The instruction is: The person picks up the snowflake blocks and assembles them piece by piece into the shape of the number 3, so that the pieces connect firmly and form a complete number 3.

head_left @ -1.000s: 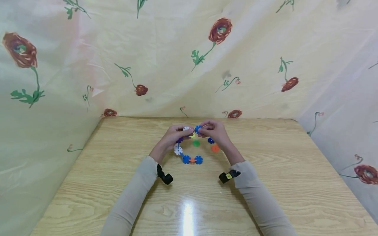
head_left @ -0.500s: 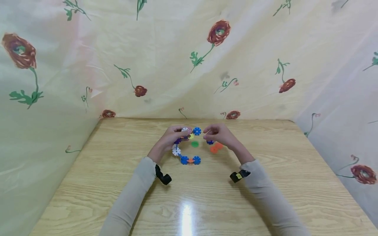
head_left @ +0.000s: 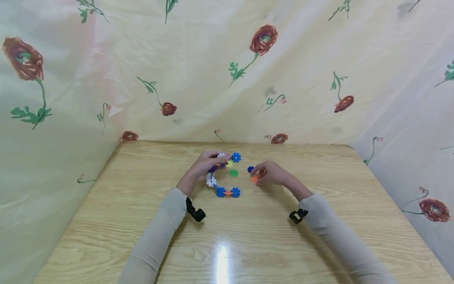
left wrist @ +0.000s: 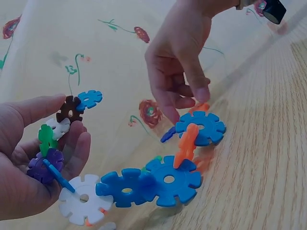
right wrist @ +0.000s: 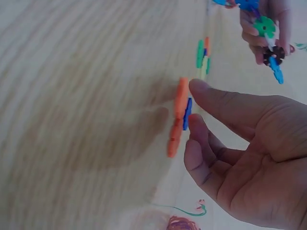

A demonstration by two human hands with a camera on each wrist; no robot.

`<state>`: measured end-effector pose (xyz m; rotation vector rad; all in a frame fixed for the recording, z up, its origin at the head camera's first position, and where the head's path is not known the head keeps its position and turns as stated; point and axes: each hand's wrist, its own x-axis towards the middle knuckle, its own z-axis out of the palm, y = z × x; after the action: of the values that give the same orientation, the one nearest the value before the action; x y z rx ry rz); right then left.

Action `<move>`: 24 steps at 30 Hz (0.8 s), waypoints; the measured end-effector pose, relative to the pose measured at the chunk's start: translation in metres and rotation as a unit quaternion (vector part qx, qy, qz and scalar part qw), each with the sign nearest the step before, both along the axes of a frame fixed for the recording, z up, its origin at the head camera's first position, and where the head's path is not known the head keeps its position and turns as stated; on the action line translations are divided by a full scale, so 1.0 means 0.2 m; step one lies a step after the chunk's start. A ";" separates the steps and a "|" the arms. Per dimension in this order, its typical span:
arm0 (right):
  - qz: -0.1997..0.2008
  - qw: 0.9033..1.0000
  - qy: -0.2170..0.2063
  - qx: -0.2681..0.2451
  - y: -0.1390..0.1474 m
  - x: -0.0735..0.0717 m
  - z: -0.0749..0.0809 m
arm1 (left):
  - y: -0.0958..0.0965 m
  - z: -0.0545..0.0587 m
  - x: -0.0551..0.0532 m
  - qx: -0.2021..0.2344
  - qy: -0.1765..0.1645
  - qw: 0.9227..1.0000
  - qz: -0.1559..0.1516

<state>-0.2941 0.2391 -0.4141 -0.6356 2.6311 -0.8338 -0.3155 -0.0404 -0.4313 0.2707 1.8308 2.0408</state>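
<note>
My left hand [head_left: 207, 163] holds a curved chain of interlocking notched plastic discs, pinching near its brown disc [left wrist: 64, 115] between thumb and fingers. A light blue disc [head_left: 235, 157] forms the chain's far end. From there it runs through white, green and purple discs to a white disc [left wrist: 72, 203], then blue discs [left wrist: 156, 179] with an orange one [left wrist: 186, 146] between them. My right hand [head_left: 271, 172] reaches low over the table, thumb and fingers apart. Its fingertips are right beside two orange discs [right wrist: 181, 100], and a dark blue disc [head_left: 250, 169] lies close by.
Loose on the wooden table [head_left: 142, 221] lie a green disc [head_left: 233, 173] and a yellow disc [head_left: 229, 163], within the curve of the chain. A flower-printed cloth [head_left: 198, 79] closes off the back and sides.
My right hand has let go of the light blue disc at the chain's end and moved right and down to the orange discs. The left hand keeps its hold, nearly still.
</note>
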 end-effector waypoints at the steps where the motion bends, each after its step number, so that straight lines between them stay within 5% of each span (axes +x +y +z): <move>1: -0.004 1.000 -0.002 0.007 0.00 0.00 -0.01 | 0.00 0.00 0.00 -0.002 0.001 1.000 0.001; 14: -0.017 1.000 0.011 0.014 -0.03 0.01 -0.03 | -0.01 0.01 0.00 -0.032 0.011 0.999 -0.010; 24: -0.048 0.994 0.044 -0.083 -0.06 0.00 -0.04 | 0.00 0.01 0.01 -0.021 0.012 1.000 0.004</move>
<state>-0.2944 0.2276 -0.4217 -0.6043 2.7101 -1.0859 -0.3145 -0.0411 -0.4287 0.2768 1.8896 2.0095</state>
